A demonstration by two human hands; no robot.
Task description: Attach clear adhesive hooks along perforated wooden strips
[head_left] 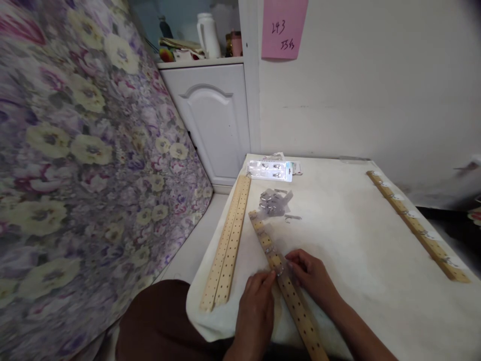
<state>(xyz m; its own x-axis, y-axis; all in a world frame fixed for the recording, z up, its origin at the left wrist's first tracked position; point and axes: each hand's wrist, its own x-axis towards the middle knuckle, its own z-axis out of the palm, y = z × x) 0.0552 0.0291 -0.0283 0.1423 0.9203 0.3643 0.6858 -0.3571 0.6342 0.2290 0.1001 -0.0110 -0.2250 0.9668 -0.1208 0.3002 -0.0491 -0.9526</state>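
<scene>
A long wooden strip with holes (300, 313) lies slanted on the table in front of me. Clear plates with metal hooks (268, 250) sit along its far part. My left hand (256, 304) is closed at the strip's left edge, its fingertips against the wood beside a hook (279, 271). From the right side, my right hand (311, 275) has its fingers pinched together at the strip's edge, close to that same hook; what lies between them is hidden. Beyond the strip's far end is a pile of clear plates and metal hooks (272, 202), with a loose hook (293, 217) nearby.
Two perforated wooden strips (230, 240) lie side by side at the left. Another strip with hooks (417, 225) runs along the right edge. Blister packs of hooks (268, 170) are at the back of the white-covered table (349, 230). A floral curtain (93, 150) hangs left.
</scene>
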